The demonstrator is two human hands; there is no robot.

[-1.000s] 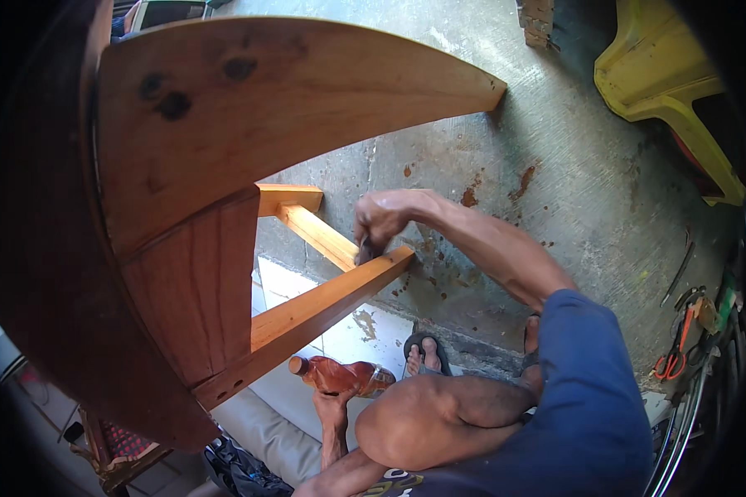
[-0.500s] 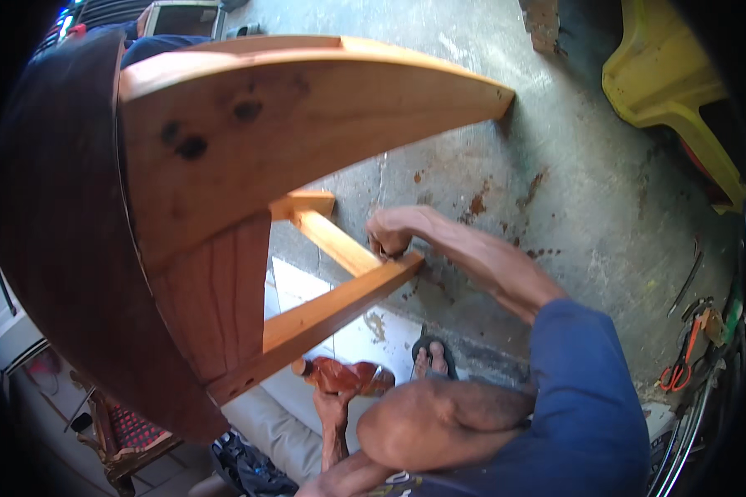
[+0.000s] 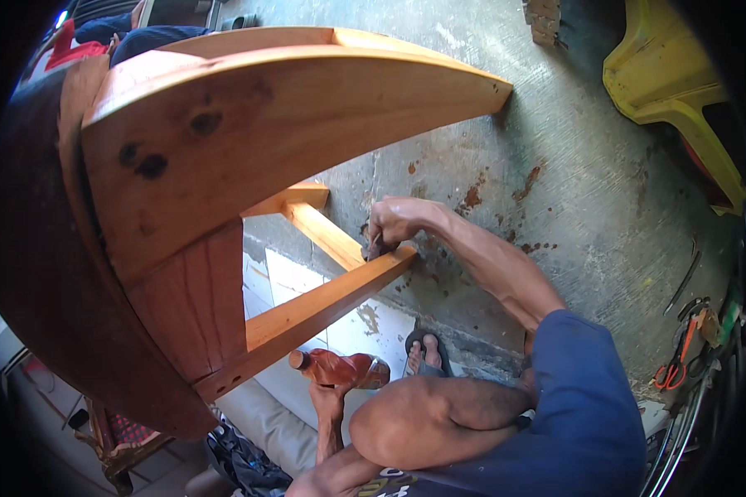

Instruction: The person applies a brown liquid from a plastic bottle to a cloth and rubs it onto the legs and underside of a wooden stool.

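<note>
My left hand (image 3: pixel 330 407) is closed around a clear plastic bottle (image 3: pixel 352 371) of reddish-brown liquid, held tilted on its side with its neck to the left. Above it stands a wooden piece of furniture with a curved, varnished side panel (image 3: pixel 249 124), a large dark curved panel (image 3: pixel 37 240) and a lower rail (image 3: pixel 331 302). Fingers bent downward, my right hand (image 3: pixel 396 220) is at the far end of that rail, by its joint with a crosspiece (image 3: pixel 327 238). Something small and dark shows under its fingertips, too hidden to name.
A yellow plastic chair (image 3: pixel 659 79) lies at the far right. Orange-handled scissors (image 3: pixel 675 364) and other tools are at the right edge. Brown stains (image 3: pixel 472 197) spot the concrete floor. Behind the furniture, part of another person (image 3: pixel 153 37) shows. A patterned seat (image 3: pixel 128 422) stands lower left.
The furniture appears shifted left in view, with its dark panel turned slightly. My right hand has moved a little along the wood, and the bottle is now slightly higher and further left.
</note>
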